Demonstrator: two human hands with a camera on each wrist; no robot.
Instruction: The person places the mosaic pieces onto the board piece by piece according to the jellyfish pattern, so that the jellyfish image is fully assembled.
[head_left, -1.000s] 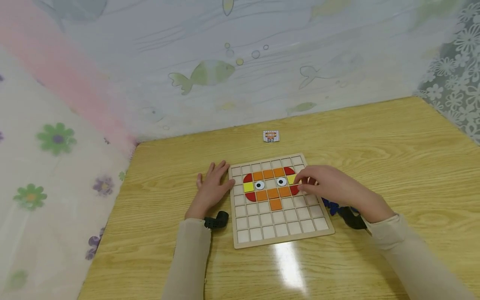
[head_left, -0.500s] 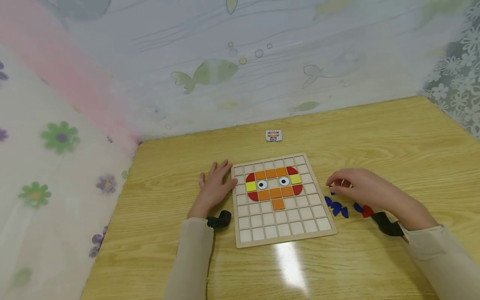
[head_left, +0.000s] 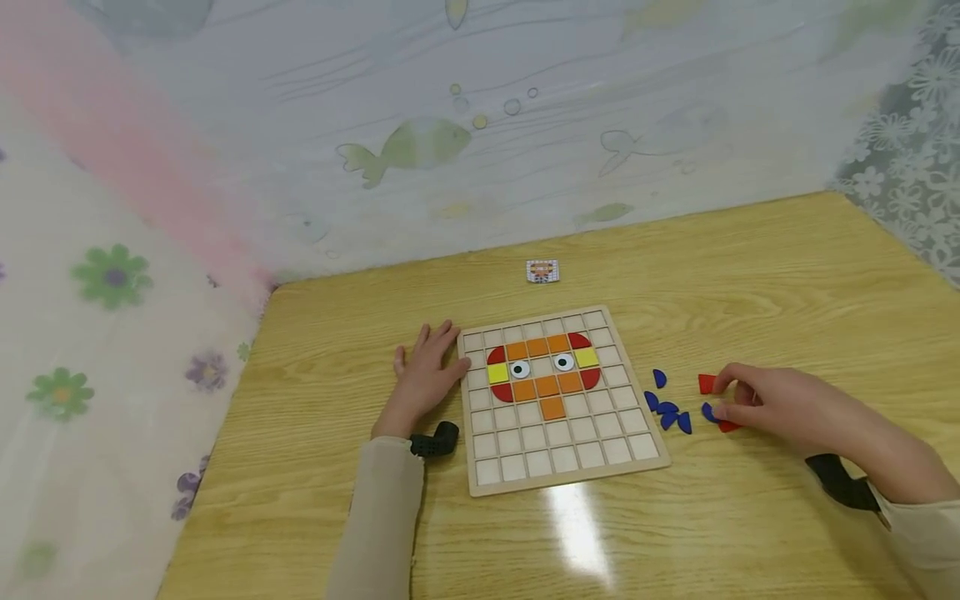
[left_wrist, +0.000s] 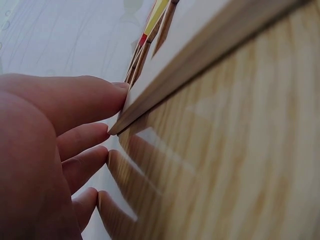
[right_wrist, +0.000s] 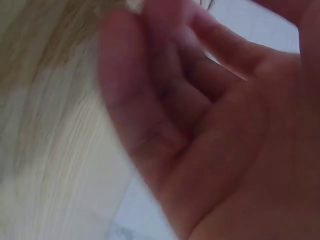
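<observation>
A wooden grid board (head_left: 525, 467) lies on the table, holding a pattern of orange, yellow and red pieces and two eye discs (head_left: 564, 362). My left hand (head_left: 427, 377) rests at its left edge, fingers straight, thumb on the rim; in the left wrist view this thumb (left_wrist: 95, 99) touches the frame. Right of the board my right hand (head_left: 783, 408) is over loose red pieces (head_left: 707, 383), one blue piece (head_left: 708, 412) by its thumb. Nothing shows between its bent fingers and thumb. The right wrist view is blurred, with the fingertips partly out of frame.
Several blue rounded pieces (head_left: 667, 408) lie between the board and my right hand. A small pattern card (head_left: 542, 272) lies behind the board. Painted walls stand at the table's back and left. Each wrist wears a black camera mount (head_left: 435, 440).
My right hand has moved from the board's right side past the blue pieces to the red ones, farther right and nearer me. The board and left hand stay in place.
</observation>
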